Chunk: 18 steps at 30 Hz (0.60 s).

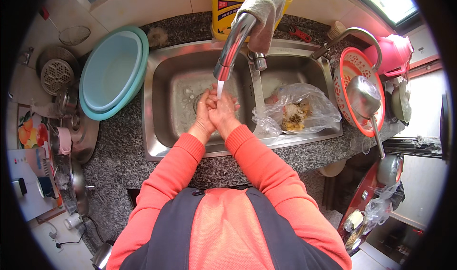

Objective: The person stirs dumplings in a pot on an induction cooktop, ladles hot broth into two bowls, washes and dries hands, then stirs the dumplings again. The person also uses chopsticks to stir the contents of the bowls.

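Note:
Water runs from the chrome faucet [228, 61], which has a grey cloth [264, 13] draped over its bend. Under the stream, my left hand [204, 113] and my right hand [224, 110] touch each other above the large basin of the steel double sink [171, 127]. No object shows in either hand; the fingers partly overlap, and the palms are partly hidden. In the smaller basin to the right lies a clear plastic bag [321, 109] with food scraps [295, 116] in it.
Turquoise plastic basins [110, 73] lean at the sink's left. Behind the faucet stands a yellow jug [221, 16]. At the right are a red-rimmed enamel basin [360, 66], a metal ladle [364, 95] and a pink plastic container [396, 54]. Speckled granite countertop [117, 145] surrounds the sink.

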### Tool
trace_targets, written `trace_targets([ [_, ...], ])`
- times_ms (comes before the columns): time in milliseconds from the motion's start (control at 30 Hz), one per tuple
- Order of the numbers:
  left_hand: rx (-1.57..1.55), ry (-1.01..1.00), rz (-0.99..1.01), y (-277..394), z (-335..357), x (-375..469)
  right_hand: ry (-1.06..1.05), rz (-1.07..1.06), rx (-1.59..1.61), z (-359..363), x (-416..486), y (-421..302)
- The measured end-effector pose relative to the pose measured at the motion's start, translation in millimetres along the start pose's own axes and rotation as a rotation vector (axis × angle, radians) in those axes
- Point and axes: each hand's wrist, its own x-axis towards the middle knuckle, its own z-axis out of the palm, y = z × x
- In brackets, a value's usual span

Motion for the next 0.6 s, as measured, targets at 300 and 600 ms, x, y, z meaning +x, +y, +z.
trace_targets([
  [300, 0.204, 0.294, -0.030, -25, 7, -14, 0.073, -0.564, -1.318, 5, -8, -11],
  [600, 0.386, 0.036, -0.160, 11, -28, 16, 0.208, -0.045, -0.811, 14, -29, 1],
])
